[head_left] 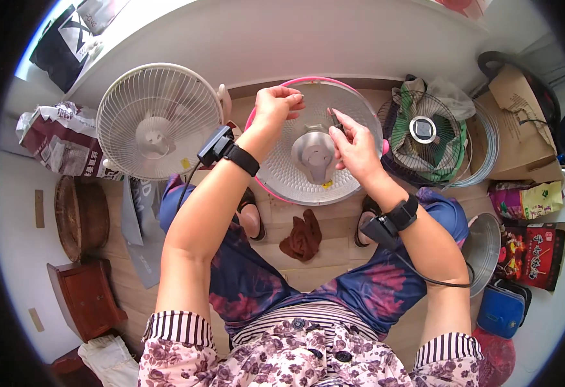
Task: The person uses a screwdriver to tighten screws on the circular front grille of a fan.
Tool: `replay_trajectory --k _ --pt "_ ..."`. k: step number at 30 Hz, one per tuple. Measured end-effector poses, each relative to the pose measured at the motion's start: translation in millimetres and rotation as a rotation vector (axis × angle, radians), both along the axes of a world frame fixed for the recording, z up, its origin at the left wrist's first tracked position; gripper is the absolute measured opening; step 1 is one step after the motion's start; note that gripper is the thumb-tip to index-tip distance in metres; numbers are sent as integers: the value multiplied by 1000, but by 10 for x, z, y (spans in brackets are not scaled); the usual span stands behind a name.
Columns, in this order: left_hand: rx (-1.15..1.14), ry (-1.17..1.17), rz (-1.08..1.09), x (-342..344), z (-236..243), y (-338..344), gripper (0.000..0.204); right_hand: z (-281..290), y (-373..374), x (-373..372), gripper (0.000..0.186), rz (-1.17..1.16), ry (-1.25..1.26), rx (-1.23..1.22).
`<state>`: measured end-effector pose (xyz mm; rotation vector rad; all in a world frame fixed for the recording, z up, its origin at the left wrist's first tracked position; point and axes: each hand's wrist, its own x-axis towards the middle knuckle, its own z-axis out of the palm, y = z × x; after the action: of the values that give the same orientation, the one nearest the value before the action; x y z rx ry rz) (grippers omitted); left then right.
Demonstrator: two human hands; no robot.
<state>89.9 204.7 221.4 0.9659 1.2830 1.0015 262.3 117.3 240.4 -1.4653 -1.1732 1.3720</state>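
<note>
heater: a round dish [290,140] sits straight ahead of the person, beyond the two feet and near the white wall, its face turned up to view.
surface: silvery and dimpled all over, catching pale light.
rim: a bright pink band [311,79] shows along the top and left side of the edge.
middle: a smooth, shiny metal cap [314,153], rounded above and narrowing below.
sticker: a small yellow patch [327,185] low on the dish, below the cap.
left hand: raised over the upper left of the dish [278,108], thumb and fingertips drawn together; whether they pinch something tiny, i cannot tell.
right hand: over the right part of the dish [358,143], thumb and forefinger gripping a slim dark piece [338,120], too small to name.
left neighbour: a white fan [156,137] with a wire cage, just beside the dish.
right neighbour: a dark wire fan guard [423,130] with green cloth around it, near a coil of wire [491,145].
floor: a crumpled brown rag [302,236] lies between the feet.
</note>
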Motion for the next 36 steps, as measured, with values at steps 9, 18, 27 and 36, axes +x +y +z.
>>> replay_trajectory --k 9,18,27,36 --pt "-17 7 9 148 -18 87 9 -174 -38 45 32 30 -317 283" --pt "3 -7 22 166 -49 121 8 -126 -27 20 29 20 -341 342" --pt "32 -21 34 162 -54 117 7 -146 -19 -4 28 1 -342 321" --pt "121 85 34 155 -74 124 6 -128 -11 -21 28 1 -345 309"
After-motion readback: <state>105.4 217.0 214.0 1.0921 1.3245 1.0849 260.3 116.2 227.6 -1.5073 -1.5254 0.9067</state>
